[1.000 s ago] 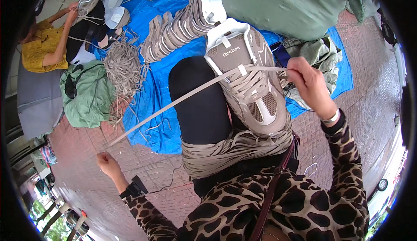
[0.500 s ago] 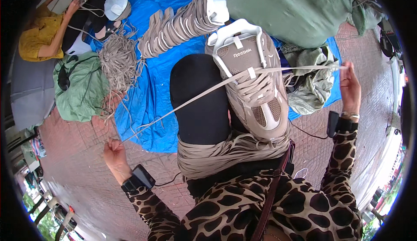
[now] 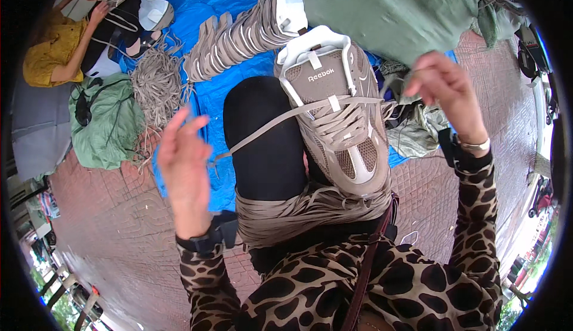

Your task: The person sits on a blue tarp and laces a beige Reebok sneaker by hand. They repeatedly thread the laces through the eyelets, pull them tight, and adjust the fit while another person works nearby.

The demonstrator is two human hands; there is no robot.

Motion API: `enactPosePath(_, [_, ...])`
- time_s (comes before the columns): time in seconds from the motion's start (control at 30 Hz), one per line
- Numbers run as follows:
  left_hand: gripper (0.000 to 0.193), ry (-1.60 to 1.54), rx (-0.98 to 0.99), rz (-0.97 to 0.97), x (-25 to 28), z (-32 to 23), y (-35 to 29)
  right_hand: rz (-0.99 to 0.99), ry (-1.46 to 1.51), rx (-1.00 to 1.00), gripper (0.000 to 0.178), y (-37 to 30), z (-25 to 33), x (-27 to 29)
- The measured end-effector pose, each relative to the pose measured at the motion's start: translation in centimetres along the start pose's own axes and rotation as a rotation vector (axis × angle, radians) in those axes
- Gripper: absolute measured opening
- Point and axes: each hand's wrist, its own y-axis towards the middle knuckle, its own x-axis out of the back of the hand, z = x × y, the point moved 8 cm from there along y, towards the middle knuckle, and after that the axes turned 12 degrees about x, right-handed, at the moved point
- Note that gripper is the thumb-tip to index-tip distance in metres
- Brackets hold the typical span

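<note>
A beige-and-grey sneaker (image 3: 337,125) lies on my lap, toe toward me, its heel collar lined in white. Its flat beige lace (image 3: 262,129) is threaded through the eyelets; one end hangs slack over my left knee and the other drops off the shoe's right side. My left hand (image 3: 188,173) is raised beside my left knee, fingers apart and slightly blurred, near the lace's left end. To the right of the shoe hovers my right hand (image 3: 444,92), its fingers bent, apart and blurred, with no lace clearly in them.
A bundle of loose laces (image 3: 310,214) lies across my thighs. Ahead, a row of shoe pieces (image 3: 245,47) rests on a blue tarp (image 3: 206,101), beside a heap of laces (image 3: 156,80). A green sack (image 3: 107,122) and large green cover (image 3: 388,14) flank it. Another person (image 3: 57,53) handles a shoe.
Both hands have let go of the lace ends and come inward and up. The lace, stretched taut before, now hangs slack.
</note>
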Motion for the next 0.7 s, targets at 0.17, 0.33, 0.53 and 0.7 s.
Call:
enactPosePath(0.17, [0.017,0.439,-0.057,0.158,-10.1,0.4,-0.1,0.243,-0.166,0.074,0.007,3.3,2.6,-6.3])
enactPosePath(0.33, [0.008,0.591,-0.060,0.227,-11.9,1.5,-0.5,0.256,-0.215,0.027,0.011,4.2,1.8,-6.8])
enactPosePath(0.53, [0.005,0.777,-0.179,0.181,-11.8,1.4,-1.3,0.177,-0.434,0.128,0.009,4.2,2.8,-7.1])
enactPosePath(0.7, [0.006,0.865,-0.253,0.171,-12.1,0.8,-1.6,0.091,-0.781,0.802,0.009,2.9,6.7,-9.9])
